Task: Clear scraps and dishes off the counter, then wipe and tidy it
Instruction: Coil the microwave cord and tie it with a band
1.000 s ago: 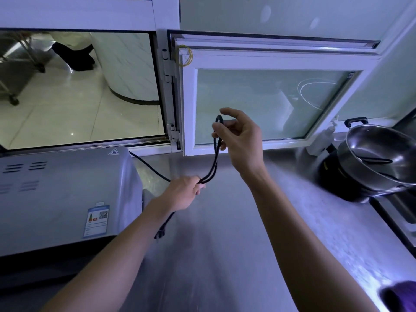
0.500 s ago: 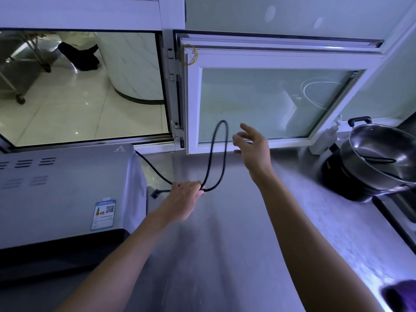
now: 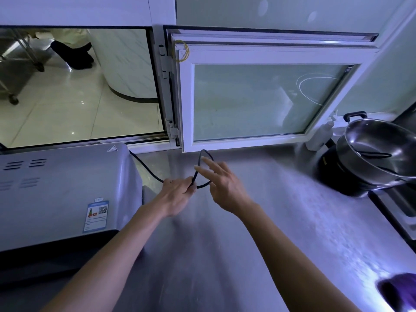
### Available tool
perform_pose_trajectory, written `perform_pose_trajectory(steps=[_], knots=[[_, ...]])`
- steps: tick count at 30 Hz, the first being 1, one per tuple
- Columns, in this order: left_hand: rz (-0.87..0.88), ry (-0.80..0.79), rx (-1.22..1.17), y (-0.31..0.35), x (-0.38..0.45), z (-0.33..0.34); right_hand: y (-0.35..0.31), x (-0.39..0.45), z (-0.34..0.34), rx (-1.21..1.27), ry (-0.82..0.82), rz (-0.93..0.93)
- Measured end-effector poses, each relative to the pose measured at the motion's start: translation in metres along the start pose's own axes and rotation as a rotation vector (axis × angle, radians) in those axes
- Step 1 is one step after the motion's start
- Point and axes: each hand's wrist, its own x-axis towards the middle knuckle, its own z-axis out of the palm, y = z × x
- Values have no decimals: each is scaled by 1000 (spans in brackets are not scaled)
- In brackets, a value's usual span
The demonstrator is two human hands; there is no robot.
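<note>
A black power cord (image 3: 146,167) runs from behind the grey appliance (image 3: 63,188) across the steel counter (image 3: 281,221). My left hand (image 3: 177,194) pinches the cord where it folds into a loop that stands up toward the window. Just right of it, my right hand (image 3: 222,183) hovers with fingers spread and relaxed; its fingertips are at the loop, holding nothing.
A white-framed window (image 3: 258,100) hangs open over the back of the counter. At the right stand a steel pot (image 3: 382,154) on a black base and a white bottle (image 3: 322,134). A purple cloth (image 3: 398,291) lies at the near right corner.
My right hand let go of the raised cord loop and dropped down beside my left hand. The loop has sunk lower and smaller. My left hand kept its grip.
</note>
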Motion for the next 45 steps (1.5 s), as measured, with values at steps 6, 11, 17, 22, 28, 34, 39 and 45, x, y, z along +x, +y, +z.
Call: perform_pose_trajectory(steps=[6,11,17,22,28,34,39,45], knots=[[29,6,15,-4,-7,-4,-2,1,1,-15,-94,-32],[125,88,50,0,-12,-5,-4,3,3,39,-26,1],[160,233,-50,2,-11,-10,-7,2,7,46,1,41],[140,314,-110,-5,-10,-12,-8,10,1,71,55,109],[51,330,-207,-19,-6,-20,-10,29,-13,144,232,210],[12,412,-271,-24,4,-24,-29,60,-20,339,294,308],[-40,374,-347,-23,7,-24,-43,79,-19,531,298,401],[-51,332,-355,-20,9,-26,-55,91,-11,718,319,545]])
